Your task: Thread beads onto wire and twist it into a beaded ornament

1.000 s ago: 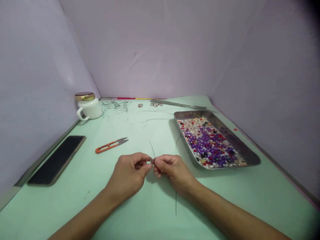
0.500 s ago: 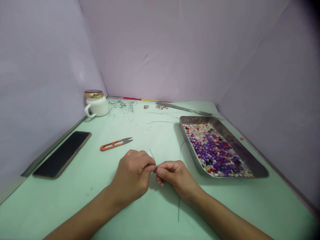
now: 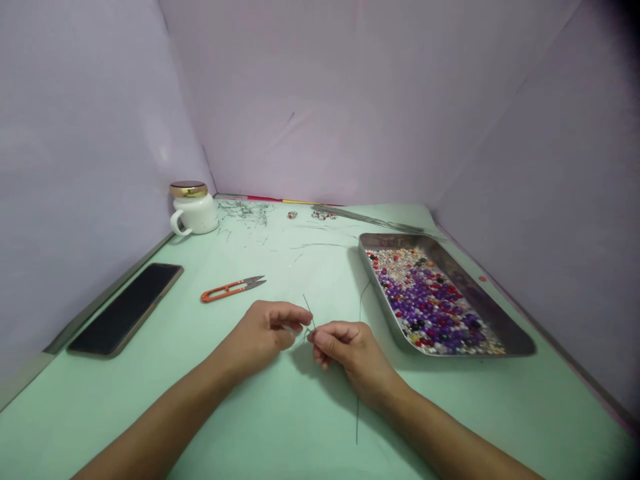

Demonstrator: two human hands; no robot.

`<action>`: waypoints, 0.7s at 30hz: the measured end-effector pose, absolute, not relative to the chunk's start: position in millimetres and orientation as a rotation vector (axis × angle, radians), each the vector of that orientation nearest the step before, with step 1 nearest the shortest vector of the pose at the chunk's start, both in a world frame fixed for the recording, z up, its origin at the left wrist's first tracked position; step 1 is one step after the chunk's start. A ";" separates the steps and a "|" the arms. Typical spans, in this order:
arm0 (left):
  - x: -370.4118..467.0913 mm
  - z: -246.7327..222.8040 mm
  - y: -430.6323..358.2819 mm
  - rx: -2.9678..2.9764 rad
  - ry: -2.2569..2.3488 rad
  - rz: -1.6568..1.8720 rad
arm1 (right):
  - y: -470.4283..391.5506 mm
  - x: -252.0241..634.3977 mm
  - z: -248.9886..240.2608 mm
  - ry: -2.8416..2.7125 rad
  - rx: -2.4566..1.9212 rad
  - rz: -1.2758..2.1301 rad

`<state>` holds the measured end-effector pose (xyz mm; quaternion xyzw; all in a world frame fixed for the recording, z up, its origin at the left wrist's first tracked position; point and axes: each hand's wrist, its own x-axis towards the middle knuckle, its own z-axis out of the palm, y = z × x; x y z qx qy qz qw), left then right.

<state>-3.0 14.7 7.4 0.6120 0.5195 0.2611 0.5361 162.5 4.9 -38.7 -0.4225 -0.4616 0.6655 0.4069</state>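
Note:
Between thumb and fingers my right hand (image 3: pixel 350 350) pinches a thin dark wire (image 3: pixel 308 308), one end of which sticks up to the left. Small wire loops show at the pinch, too fine to make out fully. My left hand (image 3: pixel 273 330) is just left of it, thumb and fingers apart, with nothing visible in them; its fingertips are close to the wire. A wire length lies below my right wrist. Orange thread snips (image 3: pixel 233 289) lie beyond my left hand. To the right is a metal tray (image 3: pixel 387 320) holding purple, red, clear and black beads (image 3: pixel 425 300).
A phone (image 3: pixel 127 310) lies at the left edge. Behind it stands a white mug (image 3: pixel 197 213) with a gold lid. Wire scraps (image 3: pixel 247 212), small beaded pieces (image 3: pixel 325 215) and a wire bundle (image 3: pixel 370 219) lie along the back. Pale walls enclose the green table (image 3: pixel 280 427).
My left hand has let go of the wire and drawn slightly left, its fingers parting. The right hand keeps its pinch in nearly the same place.

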 end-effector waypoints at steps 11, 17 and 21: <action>-5.2 15.4 14.7 1.794 1.316 0.512 | 2.8 160.7 -34.4 -1.307 -1.172 1.571; -4.3 13.5 10.8 1.855 1.357 0.412 | 1.4 159.7 -33.3 -1.403 -1.200 1.479; -0.3 9.6 3.7 2.425 1.382 0.528 | 0.6 160.1 -32.6 -1.490 -1.212 1.407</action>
